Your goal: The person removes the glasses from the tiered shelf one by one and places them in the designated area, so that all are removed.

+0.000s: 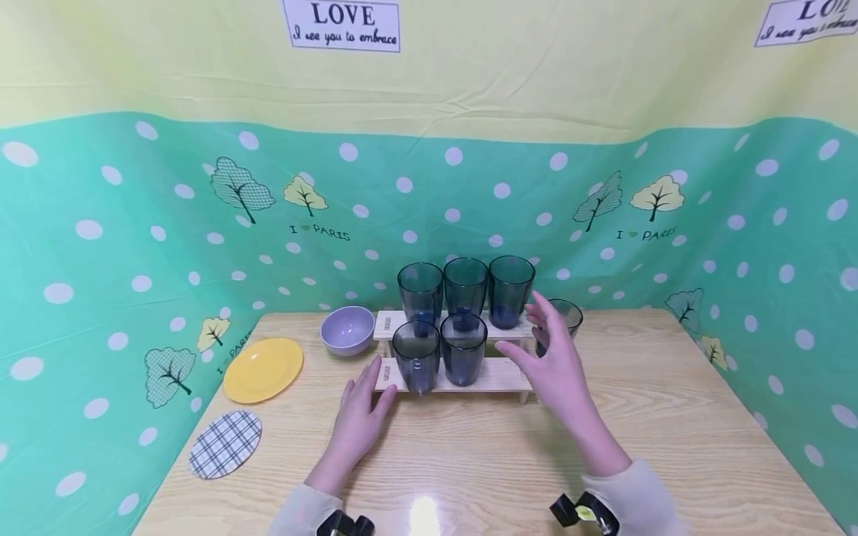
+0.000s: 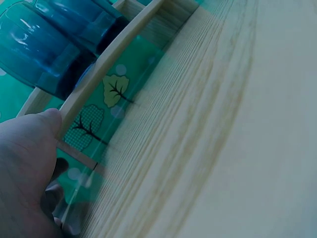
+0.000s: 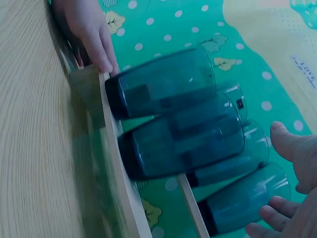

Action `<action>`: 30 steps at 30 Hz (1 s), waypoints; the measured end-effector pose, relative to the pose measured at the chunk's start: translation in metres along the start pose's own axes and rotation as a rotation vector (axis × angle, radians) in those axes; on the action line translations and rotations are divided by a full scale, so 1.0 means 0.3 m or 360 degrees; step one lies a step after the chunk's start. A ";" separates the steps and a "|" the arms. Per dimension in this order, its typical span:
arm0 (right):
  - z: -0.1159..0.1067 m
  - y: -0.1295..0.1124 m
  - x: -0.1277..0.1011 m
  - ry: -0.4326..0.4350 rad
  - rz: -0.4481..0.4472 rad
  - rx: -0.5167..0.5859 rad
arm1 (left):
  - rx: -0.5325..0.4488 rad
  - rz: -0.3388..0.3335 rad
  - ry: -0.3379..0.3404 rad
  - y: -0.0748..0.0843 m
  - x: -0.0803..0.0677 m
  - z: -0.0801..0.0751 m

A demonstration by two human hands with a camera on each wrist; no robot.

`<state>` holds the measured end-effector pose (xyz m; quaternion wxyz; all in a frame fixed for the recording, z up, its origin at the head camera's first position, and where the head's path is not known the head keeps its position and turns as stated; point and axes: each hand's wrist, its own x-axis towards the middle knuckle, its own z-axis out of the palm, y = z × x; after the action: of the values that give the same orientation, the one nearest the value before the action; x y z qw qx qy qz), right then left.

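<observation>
A two-tier wooden rack point(image 1: 499, 378) stands on the table. Three dark blue tumblers point(image 1: 512, 290) sit on its upper tier, and two front tumblers point(image 1: 464, 350) on the lower one. My left hand point(image 1: 357, 420) grips the left end of the lower tier, the thumb point(image 2: 51, 118) on its front edge. My right hand point(image 1: 561, 376) hovers at the rack's right side, thumb and fingers spread around nothing. Its fingers come close to the right tumbler of the upper tier. Another tumbler point(image 1: 573, 318) stands right of the rack, partly hidden behind that hand.
Left of the rack is a purple bowl point(image 1: 347, 330). A yellow plate point(image 1: 264, 370) and a checkered round mat point(image 1: 226, 444) lie near the table's left edge. A green dotted cloth point(image 1: 402, 201) hangs behind and along both sides of the wooden table point(image 1: 462, 461).
</observation>
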<state>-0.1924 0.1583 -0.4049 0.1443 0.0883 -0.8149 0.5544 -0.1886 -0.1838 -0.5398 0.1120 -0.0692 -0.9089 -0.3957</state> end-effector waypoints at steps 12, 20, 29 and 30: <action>0.092 -0.021 -0.002 -0.0102 0.0031 0.0032 | 0.0005 0.0006 -0.0001 -0.001 0.001 0.001; 0.137 -0.024 0.000 -0.0168 0.0057 -0.0095 | 0.0002 -0.0002 -0.0011 -0.002 0.001 -0.003; 0.161 -0.014 -0.011 -0.0247 0.0109 -0.0249 | 0.0003 -0.0013 -0.0017 0.003 0.002 -0.005; 0.163 -0.012 -0.012 -0.0249 0.0107 -0.0257 | 0.0005 -0.0015 -0.0018 0.004 0.002 -0.005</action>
<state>-0.1945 0.1115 -0.4196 0.0682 0.0920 -0.8682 0.4829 -0.1886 -0.1840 -0.5378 0.1051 -0.0671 -0.9104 -0.3944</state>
